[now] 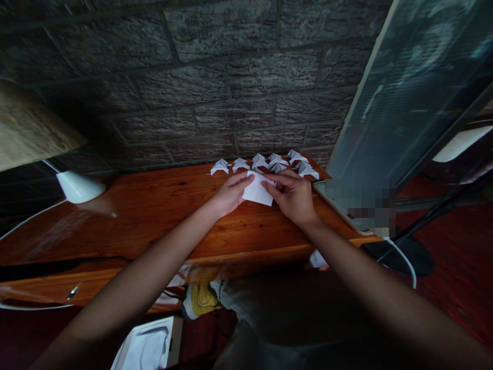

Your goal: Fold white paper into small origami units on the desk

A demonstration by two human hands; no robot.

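Observation:
Between my hands is a small sheet of white paper [258, 191], held above the wooden table. My left hand [232, 193] pinches its left edge, thumb on top. At the right edge, my right hand [295, 195] grips the paper between thumb and fingers. Just beyond stand several folded white paper figures [241, 164] in rough rows, with pointed tops and spread sides. One folded figure [303, 168] stands behind my right hand. My hands partly hide the nearest ones.
On the wooden table [154, 221] a lamp with a white base [79, 187] stands at left. A tablet-like device [339, 205], partly blurred out, lies at the right end with a white cable [404, 259]. A brick wall [231, 82] rises behind. Below left is a white box [175, 339].

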